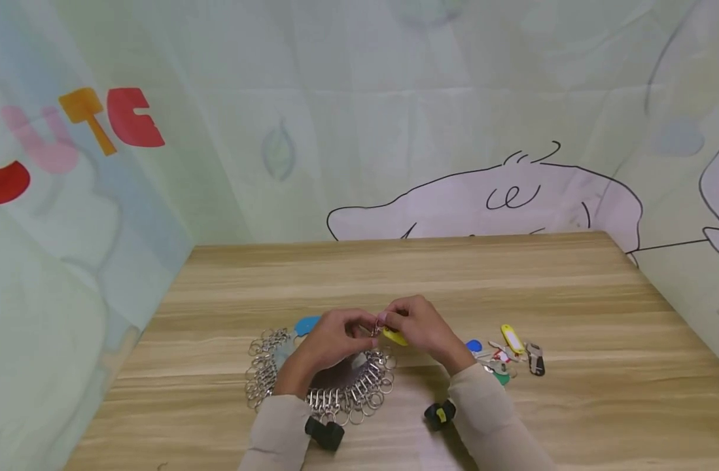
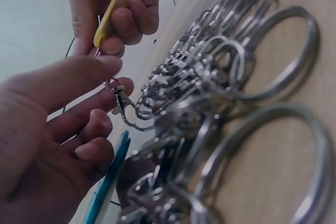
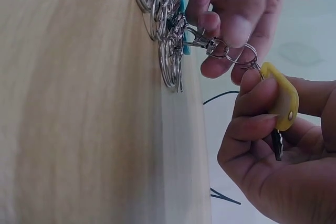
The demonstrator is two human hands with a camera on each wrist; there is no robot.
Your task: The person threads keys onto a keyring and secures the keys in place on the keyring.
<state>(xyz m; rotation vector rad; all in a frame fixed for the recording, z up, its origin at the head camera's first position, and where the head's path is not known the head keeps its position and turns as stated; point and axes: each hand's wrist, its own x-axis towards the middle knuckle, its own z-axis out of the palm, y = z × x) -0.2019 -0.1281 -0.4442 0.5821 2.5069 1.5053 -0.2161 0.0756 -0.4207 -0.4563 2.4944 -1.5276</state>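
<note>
My left hand is over a round cluster of metal clasps and split rings on the table. Between its thumb and fingers it pinches a small split ring, linked to a swivel clasp that reaches to the cluster. My right hand grips a yellow key tag in its curled fingers, close by the left fingertips. A dark key tip sticks out below the tag. The tag's upper end meets the same split ring. A blue flat piece shows behind the left hand.
To the right lies a loose pile of keys with another yellow tag, a blue tag, a green tag and a black-headed key. Black wrist cameras sit at both sleeves. A printed curtain hangs behind the wooden table.
</note>
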